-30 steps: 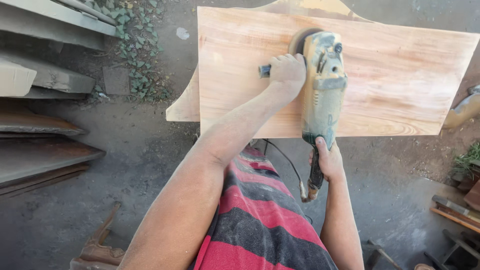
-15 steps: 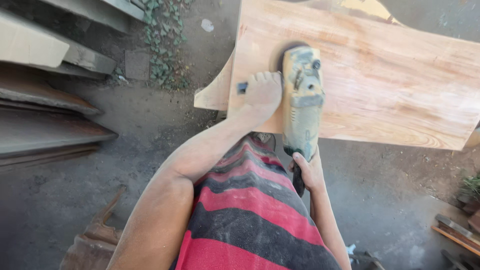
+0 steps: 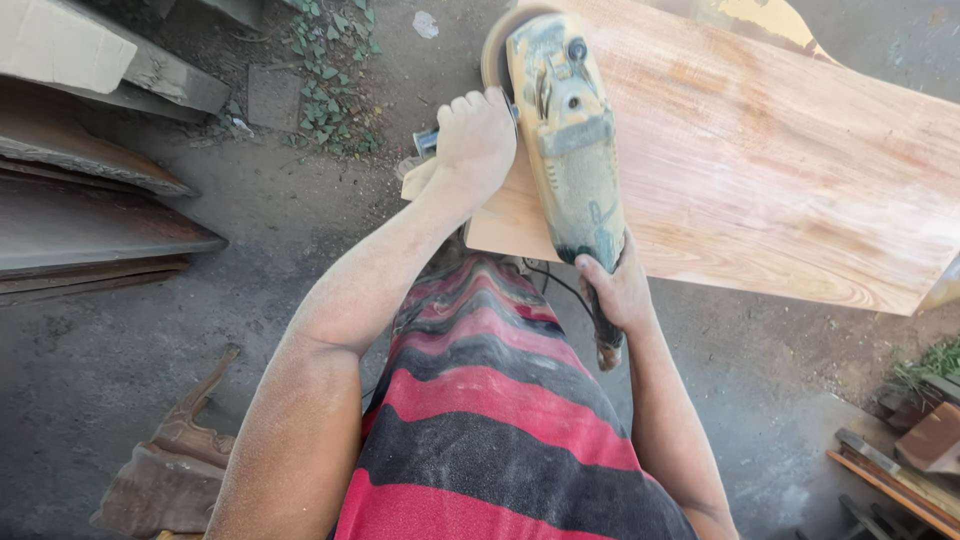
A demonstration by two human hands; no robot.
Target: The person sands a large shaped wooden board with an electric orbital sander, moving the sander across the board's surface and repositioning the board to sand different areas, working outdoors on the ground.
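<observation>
Over the near left corner of the wooden board [image 3: 780,170], a dusty yellow angle grinder [image 3: 570,140] lies lengthwise, its disc end at the far edge of the board and its tail pointing back toward the person; the left hand [image 3: 475,140] is clenched around the side handle that sticks out from the grinder's left flank, fingers [image 3: 470,105] curled shut over it so the handle shows only as a dark stub beyond the knuckles; the right hand [image 3: 615,285] is closed around the rear grip, the grinder's body just ahead of those fingers and a dark cable [image 3: 555,280] trailing off beside the wrist; both forearms are powdered with dust; below them hangs a red and black striped shirt [image 3: 490,420]; rough timber slabs [image 3: 90,220] rest on the ground to the left, with green weeds [image 3: 325,70] near them.
</observation>
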